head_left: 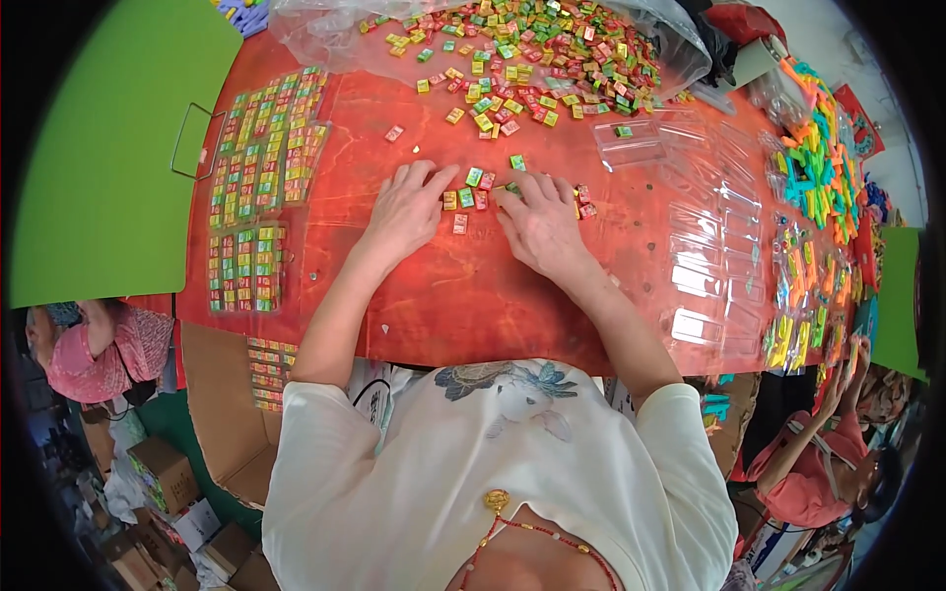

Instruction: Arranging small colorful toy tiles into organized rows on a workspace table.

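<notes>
Both of my hands rest low over the red table, around a loose cluster of small, colourful wrapped packets [467, 198]. My left hand [406, 209] lies at the cluster's left, its fingers stretched forward and its thumb side close to a yellow packet [449, 200]. My right hand [548, 227] spreads its fingers over the right side of the cluster and partly covers a green packet. Further packets [584, 201] sit just right of that hand. One pale red packet [460, 224] lies nearer to me, between the hands. Neither hand grips anything that I can see.
A large pile of packets [562, 59] spills from a clear plastic bag [325, 30] at the back. Filled trays [246, 268] line the left, beside a green panel [108, 148]. Clear trays [700, 261] and colourful plastic toys [823, 167] lie right. Another person [818, 463] works at far right.
</notes>
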Demonstrator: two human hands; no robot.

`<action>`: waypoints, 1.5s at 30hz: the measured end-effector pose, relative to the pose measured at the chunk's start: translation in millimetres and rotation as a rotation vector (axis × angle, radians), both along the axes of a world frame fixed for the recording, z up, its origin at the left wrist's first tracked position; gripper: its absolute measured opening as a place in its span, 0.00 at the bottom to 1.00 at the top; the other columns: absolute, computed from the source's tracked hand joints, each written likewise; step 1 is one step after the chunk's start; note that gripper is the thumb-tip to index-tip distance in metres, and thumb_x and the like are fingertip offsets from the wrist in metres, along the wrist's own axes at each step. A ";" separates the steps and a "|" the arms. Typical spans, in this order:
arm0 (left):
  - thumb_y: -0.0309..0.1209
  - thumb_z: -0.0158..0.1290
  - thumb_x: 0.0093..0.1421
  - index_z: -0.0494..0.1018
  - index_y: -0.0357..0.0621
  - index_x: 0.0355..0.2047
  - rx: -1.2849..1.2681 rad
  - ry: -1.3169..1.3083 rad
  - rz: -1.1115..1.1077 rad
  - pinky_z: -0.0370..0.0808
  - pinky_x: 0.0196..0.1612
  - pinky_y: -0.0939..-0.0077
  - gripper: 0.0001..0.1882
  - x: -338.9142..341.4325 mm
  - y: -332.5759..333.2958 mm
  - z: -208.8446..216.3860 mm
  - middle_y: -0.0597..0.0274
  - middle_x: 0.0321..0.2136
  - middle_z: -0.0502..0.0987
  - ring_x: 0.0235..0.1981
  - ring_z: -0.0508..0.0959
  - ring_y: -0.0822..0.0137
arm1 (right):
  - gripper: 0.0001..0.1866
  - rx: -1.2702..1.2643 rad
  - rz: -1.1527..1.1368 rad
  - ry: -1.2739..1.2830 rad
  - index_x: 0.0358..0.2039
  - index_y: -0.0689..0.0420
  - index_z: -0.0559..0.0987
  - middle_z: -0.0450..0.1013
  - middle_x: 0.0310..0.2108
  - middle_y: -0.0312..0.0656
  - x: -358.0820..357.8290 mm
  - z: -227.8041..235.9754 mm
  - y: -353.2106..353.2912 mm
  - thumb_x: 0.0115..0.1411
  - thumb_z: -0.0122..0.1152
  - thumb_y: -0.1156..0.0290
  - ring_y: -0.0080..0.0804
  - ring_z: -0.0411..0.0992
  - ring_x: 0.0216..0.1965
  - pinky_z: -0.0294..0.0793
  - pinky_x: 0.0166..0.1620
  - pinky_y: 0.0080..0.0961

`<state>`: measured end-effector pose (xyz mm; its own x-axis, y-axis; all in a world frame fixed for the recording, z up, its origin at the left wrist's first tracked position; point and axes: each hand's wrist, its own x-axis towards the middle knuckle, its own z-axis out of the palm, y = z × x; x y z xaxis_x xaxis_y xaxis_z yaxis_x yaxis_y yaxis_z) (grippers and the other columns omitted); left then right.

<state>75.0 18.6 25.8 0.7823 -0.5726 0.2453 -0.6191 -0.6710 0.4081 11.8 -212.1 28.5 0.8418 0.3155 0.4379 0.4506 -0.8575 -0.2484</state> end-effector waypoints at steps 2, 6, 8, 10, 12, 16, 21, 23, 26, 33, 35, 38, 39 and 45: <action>0.26 0.55 0.58 0.73 0.49 0.55 0.216 0.008 0.048 0.69 0.50 0.56 0.23 0.9 -2.9 3.0 0.56 0.48 0.71 0.52 0.71 0.54 | 0.15 -0.007 0.005 0.006 0.44 0.54 0.80 0.71 0.50 0.43 4.6 1.0 12.0 0.55 0.65 0.69 0.42 0.69 0.54 0.63 0.57 0.47; 0.28 0.58 0.57 0.75 0.51 0.52 0.246 0.032 0.050 0.68 0.48 0.58 0.20 -4.7 1.2 3.5 0.58 0.45 0.71 0.49 0.71 0.56 | 0.15 -0.048 -0.024 -0.020 0.44 0.54 0.81 0.71 0.51 0.43 2.4 -7.7 17.0 0.55 0.64 0.70 0.41 0.68 0.55 0.62 0.58 0.46; 0.28 0.60 0.56 0.75 0.52 0.51 0.245 0.032 0.043 0.67 0.49 0.60 0.21 -11.6 3.7 3.4 0.59 0.46 0.71 0.51 0.71 0.56 | 0.16 -0.039 -0.012 -0.003 0.45 0.54 0.81 0.71 0.51 0.43 -1.6 -9.3 15.9 0.54 0.63 0.70 0.41 0.68 0.55 0.61 0.59 0.46; 0.29 0.61 0.55 0.76 0.52 0.51 0.210 0.015 0.050 0.67 0.50 0.60 0.21 -17.7 5.2 4.5 0.59 0.46 0.71 0.51 0.71 0.57 | 0.16 -0.031 -0.002 0.020 0.45 0.55 0.82 0.71 0.52 0.43 -7.7 -12.0 17.5 0.54 0.63 0.70 0.41 0.68 0.55 0.61 0.59 0.46; 0.29 0.61 0.55 0.76 0.52 0.50 0.175 -0.005 0.057 0.66 0.50 0.60 0.21 -19.8 5.8 3.7 0.59 0.46 0.71 0.51 0.71 0.57 | 0.17 0.013 0.026 0.012 0.45 0.55 0.82 0.71 0.51 0.42 -11.5 -15.1 20.6 0.54 0.63 0.70 0.40 0.68 0.56 0.61 0.60 0.47; 0.33 0.62 0.56 0.77 0.53 0.50 0.180 0.000 0.047 0.63 0.53 0.55 0.20 -20.6 4.0 2.9 0.59 0.46 0.71 0.51 0.70 0.57 | 0.17 0.018 0.024 0.034 0.45 0.55 0.82 0.71 0.51 0.42 -14.2 -16.4 20.6 0.54 0.62 0.71 0.40 0.68 0.56 0.60 0.60 0.47; 0.35 0.62 0.57 0.77 0.53 0.50 0.158 -0.026 0.086 0.61 0.56 0.51 0.19 -25.9 -0.2 -4.3 0.59 0.47 0.71 0.52 0.70 0.57 | 0.17 0.012 0.011 0.019 0.46 0.54 0.82 0.71 0.51 0.42 -15.1 -15.5 21.2 0.55 0.62 0.71 0.39 0.68 0.56 0.60 0.60 0.46; 0.35 0.61 0.57 0.77 0.52 0.49 0.161 -0.070 0.100 0.60 0.56 0.51 0.19 -27.8 -0.7 -6.7 0.59 0.47 0.71 0.52 0.70 0.57 | 0.17 0.015 0.005 0.009 0.46 0.54 0.82 0.71 0.51 0.42 -17.5 -16.6 20.8 0.54 0.62 0.71 0.39 0.68 0.56 0.60 0.60 0.46; 0.35 0.61 0.57 0.77 0.52 0.49 0.099 -0.058 0.094 0.60 0.57 0.50 0.19 -29.9 8.1 -11.2 0.59 0.48 0.71 0.52 0.70 0.57 | 0.17 0.034 0.005 0.005 0.46 0.54 0.82 0.71 0.51 0.43 -24.7 -17.0 19.5 0.54 0.63 0.71 0.40 0.68 0.56 0.60 0.60 0.46; 0.38 0.62 0.56 0.76 0.52 0.51 0.051 -0.126 0.035 0.59 0.56 0.50 0.21 -42.1 10.4 -5.3 0.59 0.46 0.72 0.50 0.70 0.56 | 0.16 0.111 -0.006 0.046 0.45 0.53 0.82 0.71 0.52 0.42 -27.3 -7.3 16.3 0.55 0.64 0.72 0.40 0.68 0.55 0.60 0.59 0.45; 0.40 0.61 0.56 0.75 0.51 0.52 0.015 -0.076 0.069 0.59 0.55 0.50 0.23 -28.8 4.0 -1.8 0.59 0.44 0.73 0.49 0.70 0.56 | 0.15 0.090 -0.037 0.056 0.45 0.53 0.81 0.72 0.52 0.41 -22.7 -5.8 11.9 0.55 0.64 0.72 0.39 0.69 0.55 0.60 0.59 0.44; 0.41 0.61 0.56 0.76 0.48 0.45 0.126 -0.101 0.115 0.59 0.53 0.49 0.18 -12.7 -19.8 -2.8 0.59 0.41 0.72 0.47 0.70 0.57 | 0.16 0.024 -0.083 0.018 0.45 0.52 0.81 0.72 0.52 0.40 -20.1 -6.0 8.3 0.55 0.65 0.71 0.39 0.69 0.54 0.60 0.59 0.44; 0.41 0.61 0.56 0.77 0.48 0.42 0.224 -0.105 0.126 0.60 0.53 0.49 0.16 -8.0 -25.3 -3.1 0.59 0.39 0.72 0.46 0.70 0.58 | 0.15 0.052 -0.105 0.008 0.45 0.52 0.81 0.72 0.52 0.40 -22.8 -6.3 5.2 0.55 0.65 0.72 0.40 0.69 0.55 0.60 0.59 0.44; 0.39 0.58 0.58 0.77 0.50 0.38 0.146 -0.209 0.187 0.60 0.51 0.49 0.11 -1.1 -7.9 -11.4 0.60 0.37 0.73 0.44 0.73 0.58 | 0.15 0.042 -0.147 0.042 0.45 0.52 0.82 0.72 0.54 0.40 -35.4 -10.9 -9.6 0.55 0.66 0.72 0.40 0.69 0.56 0.59 0.60 0.45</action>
